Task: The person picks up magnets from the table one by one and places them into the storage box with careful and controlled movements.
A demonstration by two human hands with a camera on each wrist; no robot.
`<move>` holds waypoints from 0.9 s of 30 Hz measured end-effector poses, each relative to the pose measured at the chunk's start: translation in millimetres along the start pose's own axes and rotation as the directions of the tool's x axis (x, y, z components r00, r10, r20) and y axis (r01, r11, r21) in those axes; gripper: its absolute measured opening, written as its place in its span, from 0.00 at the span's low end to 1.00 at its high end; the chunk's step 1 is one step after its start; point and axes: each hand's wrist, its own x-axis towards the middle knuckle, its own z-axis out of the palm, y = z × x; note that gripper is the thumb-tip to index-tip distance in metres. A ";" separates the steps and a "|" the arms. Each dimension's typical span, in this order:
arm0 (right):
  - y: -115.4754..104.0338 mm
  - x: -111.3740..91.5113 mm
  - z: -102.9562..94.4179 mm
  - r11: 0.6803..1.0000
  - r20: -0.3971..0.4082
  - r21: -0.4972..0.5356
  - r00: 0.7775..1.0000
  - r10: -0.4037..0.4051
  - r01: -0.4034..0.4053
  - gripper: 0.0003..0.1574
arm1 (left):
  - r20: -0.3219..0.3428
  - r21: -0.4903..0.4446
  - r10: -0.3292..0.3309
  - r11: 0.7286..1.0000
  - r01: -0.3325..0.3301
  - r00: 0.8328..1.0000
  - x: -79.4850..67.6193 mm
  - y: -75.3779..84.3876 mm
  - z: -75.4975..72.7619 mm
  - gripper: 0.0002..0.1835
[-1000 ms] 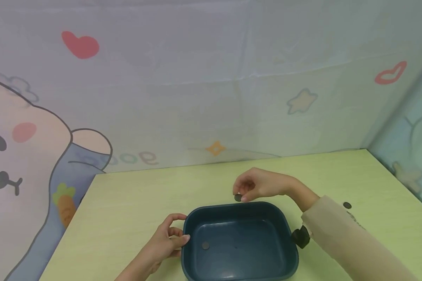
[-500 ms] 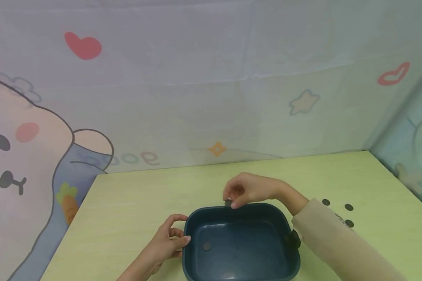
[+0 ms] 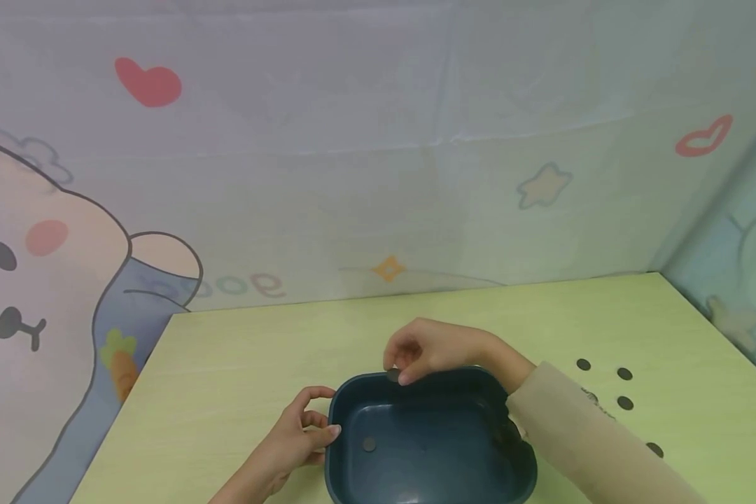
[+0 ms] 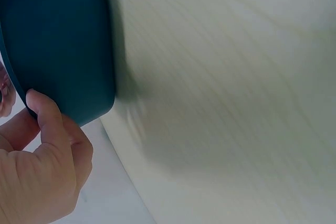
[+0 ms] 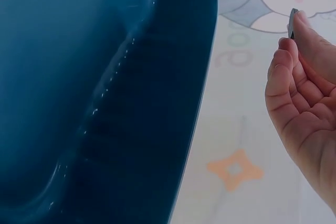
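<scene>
Tub (image 3: pixel 447 427): one, blue, on the one table (image 3: pixel 239 364).
Left hand (image 3: pixel 299 434): pinches the tub's left rim.
Right hand (image 3: pixel 431 346): pinches one dark disc (image 3: pixel 393 376) near the tub's far rim.
Tub disc (image 3: pixel 369 444): one, flat inside, near the left side.
Table discs (image 3: pixel 582 365) (image 3: pixel 625 374) (image 3: pixel 625 403) (image 3: pixel 654 449): four seen, right of the tub, all apart.
Hearts (image 3: pixel 150 84) (image 3: pixel 704 137): two.
</scene>
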 end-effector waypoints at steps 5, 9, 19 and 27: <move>-2.1 4.9 1.9 1.000 0.008 0.001 1.000 -0.014 0.014 0.10 | -0.010 0.004 -0.008 1.000 0.008 1.000 0.1 0.3 -0.1 0.29; -1.7 7.6 2.9 1.000 0.014 0.000 1.000 -0.022 0.022 0.10 | -0.005 0.003 -0.006 1.000 0.006 1.000 0.7 -0.1 -0.5 0.29; 0.0 13.1 6.7 1.000 0.018 0.015 0.999 -0.028 0.027 0.11 | -0.003 0.003 -0.017 1.000 0.017 1.000 0.3 0.1 -0.5 0.29; 6.4 3.1 0.7 0.999 -0.006 -0.039 1.000 -0.008 0.008 0.13 | 0.009 -0.007 0.000 1.000 0.001 1.000 -0.7 1.0 -0.8 0.29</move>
